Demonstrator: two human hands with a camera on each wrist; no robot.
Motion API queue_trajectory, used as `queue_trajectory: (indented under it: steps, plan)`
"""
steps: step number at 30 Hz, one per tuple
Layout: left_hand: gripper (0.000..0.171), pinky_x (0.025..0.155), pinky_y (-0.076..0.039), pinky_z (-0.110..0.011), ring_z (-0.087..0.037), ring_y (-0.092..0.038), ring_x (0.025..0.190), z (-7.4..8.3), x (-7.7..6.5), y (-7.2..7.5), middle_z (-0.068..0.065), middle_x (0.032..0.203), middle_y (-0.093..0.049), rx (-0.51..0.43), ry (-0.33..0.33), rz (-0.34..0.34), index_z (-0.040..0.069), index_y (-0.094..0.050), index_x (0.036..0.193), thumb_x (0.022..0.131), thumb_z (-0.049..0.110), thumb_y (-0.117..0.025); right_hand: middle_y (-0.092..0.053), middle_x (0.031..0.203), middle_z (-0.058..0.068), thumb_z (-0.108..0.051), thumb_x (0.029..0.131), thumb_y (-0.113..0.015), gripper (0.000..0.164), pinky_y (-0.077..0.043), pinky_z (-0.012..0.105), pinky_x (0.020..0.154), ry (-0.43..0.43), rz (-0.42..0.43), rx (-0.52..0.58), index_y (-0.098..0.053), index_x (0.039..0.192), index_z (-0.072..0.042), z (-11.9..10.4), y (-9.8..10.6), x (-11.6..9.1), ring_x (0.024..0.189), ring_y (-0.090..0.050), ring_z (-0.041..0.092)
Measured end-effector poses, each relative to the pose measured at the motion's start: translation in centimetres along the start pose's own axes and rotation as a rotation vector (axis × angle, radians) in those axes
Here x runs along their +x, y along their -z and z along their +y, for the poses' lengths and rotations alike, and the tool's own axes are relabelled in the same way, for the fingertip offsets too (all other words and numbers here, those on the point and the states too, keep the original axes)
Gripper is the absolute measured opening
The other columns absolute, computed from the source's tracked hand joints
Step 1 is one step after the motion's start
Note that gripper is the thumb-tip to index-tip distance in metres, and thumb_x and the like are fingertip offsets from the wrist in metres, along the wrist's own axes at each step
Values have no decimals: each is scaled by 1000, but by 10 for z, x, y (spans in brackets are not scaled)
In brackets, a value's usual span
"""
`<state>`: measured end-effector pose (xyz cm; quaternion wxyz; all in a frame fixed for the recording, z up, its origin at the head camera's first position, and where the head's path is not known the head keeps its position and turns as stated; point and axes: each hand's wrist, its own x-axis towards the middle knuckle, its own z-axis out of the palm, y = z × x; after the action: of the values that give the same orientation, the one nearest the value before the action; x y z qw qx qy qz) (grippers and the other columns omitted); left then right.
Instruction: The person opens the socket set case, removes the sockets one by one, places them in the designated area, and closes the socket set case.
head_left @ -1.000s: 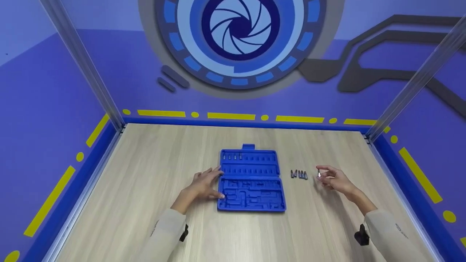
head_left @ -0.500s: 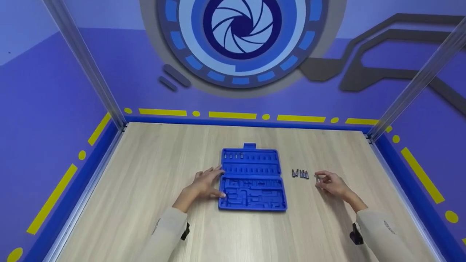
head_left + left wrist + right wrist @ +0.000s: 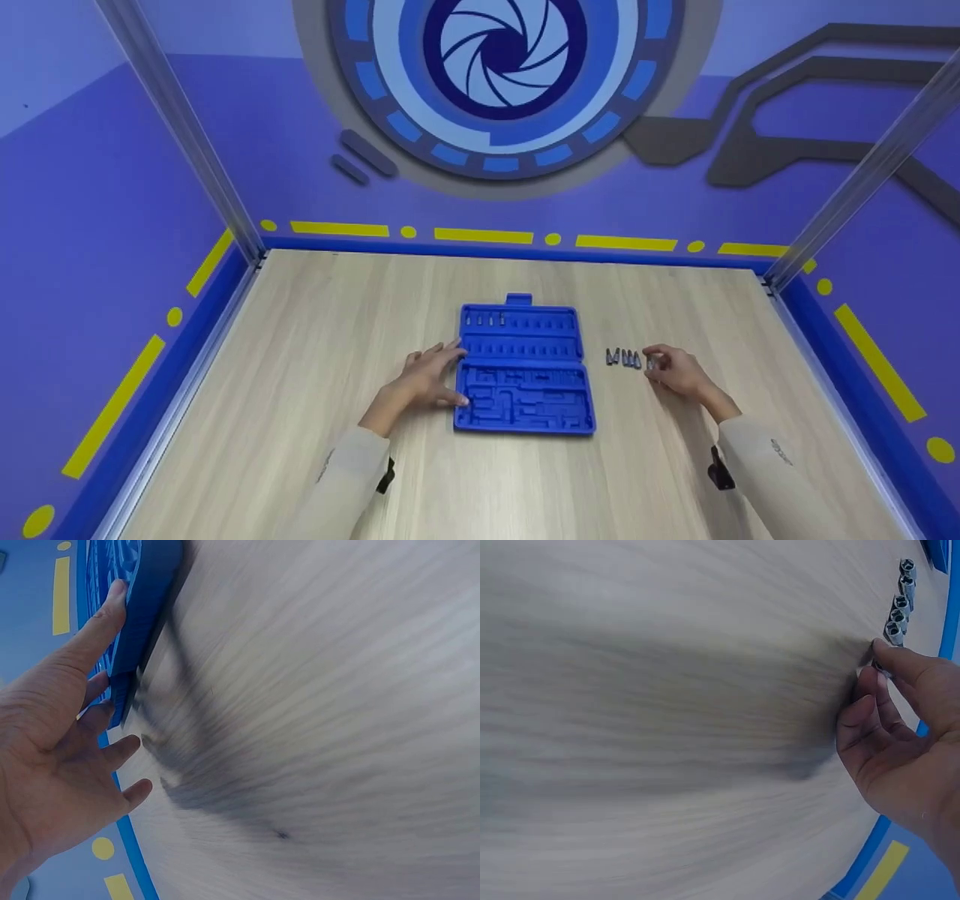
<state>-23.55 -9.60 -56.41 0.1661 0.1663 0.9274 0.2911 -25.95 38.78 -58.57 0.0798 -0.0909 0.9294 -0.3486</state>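
Right grip (image 3: 679, 373) pinches a socket (image 3: 651, 363); left grip (image 3: 422, 377) touches blue case (image 3: 525, 363)

Beside the left hand (image 3: 426, 377) lies a rectangular blue plastic case (image 3: 521, 363); near the right hand (image 3: 679, 372), small silver-grey metal sockets (image 3: 627, 359). Beneath both hands, the flat beige tabletop (image 3: 337, 322) has streaky woodgrain; beyond them, the flat violet wall (image 3: 450, 212) bears yellow dashes (image 3: 484, 235) and dots (image 3: 553, 239).

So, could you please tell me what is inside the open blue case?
In the blue case, four small metal pieces sit at the left of the top row; the left hand hides spots along the left rim.
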Motion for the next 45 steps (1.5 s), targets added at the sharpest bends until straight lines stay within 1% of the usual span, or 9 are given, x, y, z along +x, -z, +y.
queue_trajectory:
  steps: [8, 14, 19, 21, 27, 31, 38, 42, 45]
  plan:
    - [92, 127, -10, -64, -39, -19, 158, 1, 0, -3, -8, 171, -25, 4, -20, 1, 14, -43, 155, 78, 35, -89, -70, 103, 27, 2, 92, -65, 39, -48, 26, 71, 40, -6, -16, -58, 129, 12, 0, 0, 3, 86, -62, 23]
    - [92, 127, -10, -63, -39, -18, 158, 2, 0, -2, -8, 171, -25, 4, -16, 4, 15, -43, 155, 78, 36, -88, -69, 102, 26, 5, 92, -64, 41, -47, 21, 69, 54, -19, 18, -56, 131, 13, -2, 2, 5, 88, -62, 22]
    - [91, 126, -11, -65, -40, -20, 158, 1, 1, -2, -9, 170, -26, 8, -29, 6, 14, -44, 154, 78, 36, -88, -67, 104, 28, 4, 92, -65, 44, -48, 19, 65, 17, -30, 59, -54, 133, 14, -7, 8, 3, 87, -62, 22]
    - [90, 125, -12, -66, -40, -21, 157, 1, 1, -2, -10, 170, -26, 9, -36, 6, 13, -45, 153, 78, 35, -89, -66, 105, 29, 4, 92, -65, 45, -51, 21, 63, 2, -37, 72, -53, 135, 15, -9, 11, 3, 85, -63, 22]
    - [91, 127, -10, -64, -38, -19, 158, -1, 1, 0, -8, 171, -25, 5, -8, 6, 16, -44, 154, 77, 35, -89, -66, 111, 31, 1, 95, -62, 45, -57, 25, 70, -6, -47, 120, -52, 137, 14, -18, 20, 12, 95, -68, 29]
    - [91, 127, -9, -64, -38, -18, 158, 0, 1, 2, -7, 171, -24, 4, -1, 6, 16, -44, 154, 77, 35, -89, -64, 112, 31, -3, 99, -57, 43, -57, 30, 67, 3, -74, 158, -51, 139, 13, -29, 21, 19, 88, -66, 27]
    - [91, 128, -9, -62, -37, -18, 159, 1, 1, 2, -7, 171, -23, -11, 12, 3, 16, -43, 155, 77, 34, -89, -65, 111, 34, -9, 103, -56, 41, -51, 27, 60, 40, -124, 223, -53, 139, 12, -49, 9, 33, 74, -59, 17]
    - [90, 127, -11, -63, -38, -18, 158, 1, 0, 2, -9, 171, -23, -23, -4, -1, 14, -42, 155, 79, 32, -88, -66, 110, 33, -11, 103, -58, 41, -53, 30, 64, 64, -124, 233, -55, 138, 9, -66, -6, 43, 80, -64, 23]
    - [89, 125, -13, -65, -40, -20, 157, 2, -1, 1, -13, 170, -24, -20, -24, -6, 11, -41, 155, 81, 31, -87, -66, 112, 32, -15, 104, -58, 42, -55, 36, 68, 81, -133, 262, -55, 139, 8, -81, -20, 50, 87, -66, 31]
